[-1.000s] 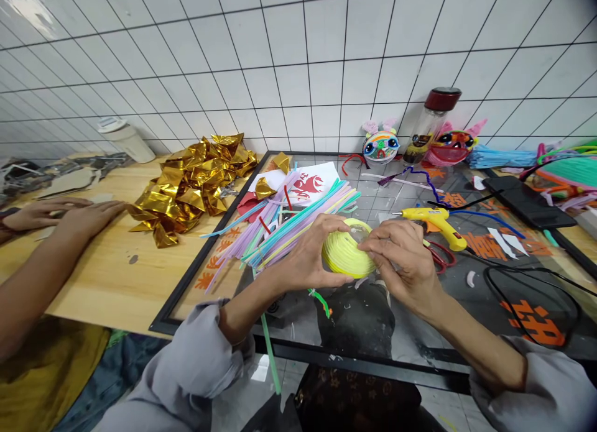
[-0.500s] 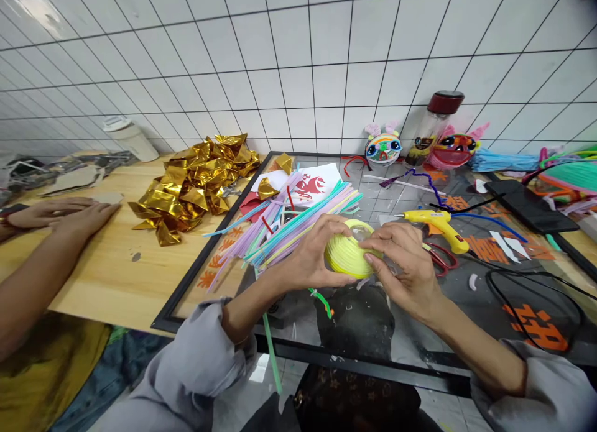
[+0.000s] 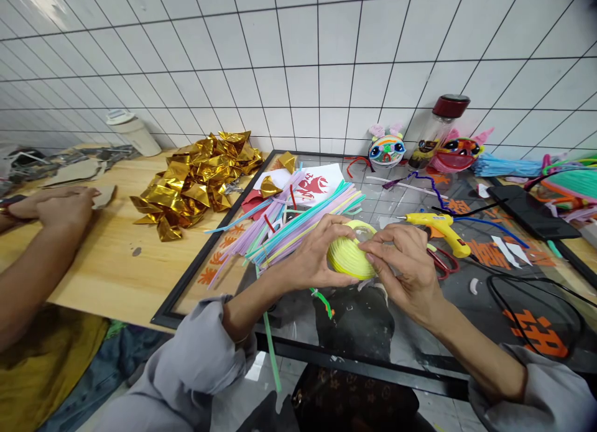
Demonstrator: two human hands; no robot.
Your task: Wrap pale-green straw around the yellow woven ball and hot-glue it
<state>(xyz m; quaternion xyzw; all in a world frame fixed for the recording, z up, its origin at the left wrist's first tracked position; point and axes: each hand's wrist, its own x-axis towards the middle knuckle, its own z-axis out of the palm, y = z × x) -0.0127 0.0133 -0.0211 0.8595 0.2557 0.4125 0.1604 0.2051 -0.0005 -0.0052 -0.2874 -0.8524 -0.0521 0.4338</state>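
A round, hollow yellow coil of ridged strands, resembling wound pipe cleaners, is held above the front of the dark tabletop. My left hand grips its left side, thumb below and fingers over the top. At the coil's right rim, my right hand pinches with thumb and fingertips; the exact bit between them is hidden. Behind my left hand lies a bundle of pastel pipe cleaners. A yellow glue gun lies just beyond my right hand, with red-handled scissors partly hidden beside it.
Crumpled gold foil pieces lie left. Two decorated animal heads and a bottle stand by the wall. A black phone and a black cable lie right. A co-worker's hands rest on the wooden table.
My right fingertips have shifted slightly along the coil's rim, and the coil is tipped a little. The co-worker's hands have drawn back to the left. The view has moved slightly.
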